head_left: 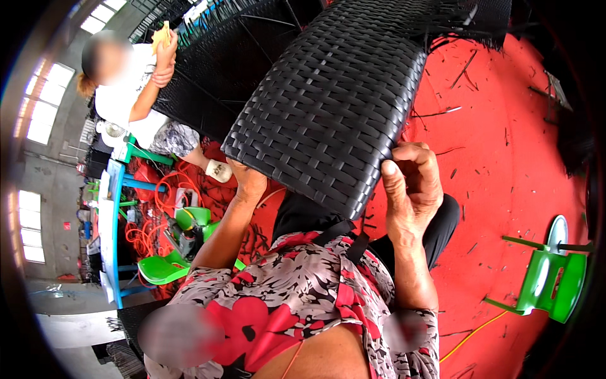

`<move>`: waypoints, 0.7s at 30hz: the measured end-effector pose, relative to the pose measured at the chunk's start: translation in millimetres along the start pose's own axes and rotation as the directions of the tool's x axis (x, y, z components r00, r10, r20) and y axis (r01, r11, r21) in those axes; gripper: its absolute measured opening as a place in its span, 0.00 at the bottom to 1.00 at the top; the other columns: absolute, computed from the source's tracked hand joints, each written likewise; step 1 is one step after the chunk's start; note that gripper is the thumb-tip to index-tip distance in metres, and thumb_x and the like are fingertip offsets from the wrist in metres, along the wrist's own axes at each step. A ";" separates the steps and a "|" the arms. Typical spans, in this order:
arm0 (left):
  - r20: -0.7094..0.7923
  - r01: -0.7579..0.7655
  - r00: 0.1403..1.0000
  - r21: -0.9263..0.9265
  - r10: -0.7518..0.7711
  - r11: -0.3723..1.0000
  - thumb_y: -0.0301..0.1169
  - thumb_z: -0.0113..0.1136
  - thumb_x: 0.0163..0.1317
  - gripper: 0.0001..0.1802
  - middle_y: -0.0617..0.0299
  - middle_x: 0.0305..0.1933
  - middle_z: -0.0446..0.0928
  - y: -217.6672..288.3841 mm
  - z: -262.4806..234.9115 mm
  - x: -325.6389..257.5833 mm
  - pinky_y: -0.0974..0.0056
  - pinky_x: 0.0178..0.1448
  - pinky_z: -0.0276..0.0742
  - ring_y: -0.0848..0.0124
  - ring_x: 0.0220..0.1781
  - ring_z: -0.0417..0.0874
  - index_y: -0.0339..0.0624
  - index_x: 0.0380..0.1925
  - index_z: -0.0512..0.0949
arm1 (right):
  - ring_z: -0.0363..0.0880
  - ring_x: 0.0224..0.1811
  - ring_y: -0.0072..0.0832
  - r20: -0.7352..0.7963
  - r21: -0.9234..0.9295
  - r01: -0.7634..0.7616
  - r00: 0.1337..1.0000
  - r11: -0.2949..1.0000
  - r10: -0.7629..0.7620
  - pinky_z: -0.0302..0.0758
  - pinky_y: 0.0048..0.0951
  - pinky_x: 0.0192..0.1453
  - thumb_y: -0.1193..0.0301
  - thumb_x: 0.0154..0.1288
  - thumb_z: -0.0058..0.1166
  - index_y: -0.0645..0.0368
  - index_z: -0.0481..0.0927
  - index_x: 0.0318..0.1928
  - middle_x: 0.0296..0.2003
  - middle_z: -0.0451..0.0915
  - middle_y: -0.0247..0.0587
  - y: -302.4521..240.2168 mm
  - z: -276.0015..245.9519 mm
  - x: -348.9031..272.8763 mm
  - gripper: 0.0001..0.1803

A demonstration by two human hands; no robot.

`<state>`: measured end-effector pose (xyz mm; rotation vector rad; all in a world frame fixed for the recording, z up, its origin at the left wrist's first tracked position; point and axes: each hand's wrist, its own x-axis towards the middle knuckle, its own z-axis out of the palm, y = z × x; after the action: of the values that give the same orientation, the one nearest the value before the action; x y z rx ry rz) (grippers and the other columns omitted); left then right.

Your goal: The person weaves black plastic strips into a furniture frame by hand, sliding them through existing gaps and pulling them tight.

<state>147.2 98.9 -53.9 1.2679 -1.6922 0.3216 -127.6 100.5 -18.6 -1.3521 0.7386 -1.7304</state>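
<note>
A black wicker furniture piece [322, 101], woven from flat glossy plastic strips, slants over my lap with its near end toward me. My left hand [250, 182] grips its near left edge from below, its fingers mostly hidden behind the weave. At the right edge, my right hand [413, 192] is closed, thumb and curled index finger pinched against the side of the weave. Whether a loose strip end lies between those fingertips is too small to tell. Loose black strips [470, 22] stick out from the far right end.
Strip scraps lie over the red floor [486, 145]. A green stool [546, 284] lies at the right, near a yellow cord [470, 338]. A power tool [183, 240] rests on a green chair [161, 268] at left, beside orange hose [167, 196]. Another person [126, 82] sits far left.
</note>
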 end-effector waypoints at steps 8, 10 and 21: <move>0.014 0.073 0.997 -0.161 -0.071 0.984 0.24 0.62 0.50 0.15 0.60 0.40 0.81 16.6 7.7 -8.5 0.66 0.48 0.74 0.72 0.42 0.80 0.29 0.40 0.79 | 0.71 0.29 0.15 0.076 -0.187 -0.204 0.972 0.961 0.221 0.68 0.16 0.35 0.77 0.60 0.62 0.62 0.73 0.35 0.31 0.72 0.30 -33.4 -24.9 3.6 0.09; 0.026 0.121 0.993 -0.199 -0.119 0.972 0.22 0.62 0.50 0.15 0.60 0.40 0.81 19.4 8.5 -14.0 0.66 0.49 0.74 0.72 0.42 0.80 0.29 0.40 0.79 | 0.70 0.28 0.14 0.012 -0.290 -0.197 0.978 0.937 0.209 0.67 0.16 0.33 0.76 0.59 0.63 0.62 0.73 0.35 0.31 0.72 0.30 -41.7 -21.0 1.9 0.10; 0.241 0.204 0.968 -0.611 -0.066 0.765 0.31 0.63 0.55 0.43 0.45 0.72 0.53 48.5 -12.2 0.7 0.54 0.74 0.46 0.56 0.75 0.53 0.28 0.67 0.54 | 0.63 0.27 0.14 0.076 -0.133 -0.236 0.966 0.963 0.247 0.60 0.15 0.32 0.77 0.61 0.60 0.62 0.75 0.34 0.28 0.69 0.27 -42.6 -48.5 2.7 0.06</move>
<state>112.5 127.4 -31.8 0.9147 -1.6586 -0.4651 -184.9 118.4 5.6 -1.3526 0.9301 -1.4410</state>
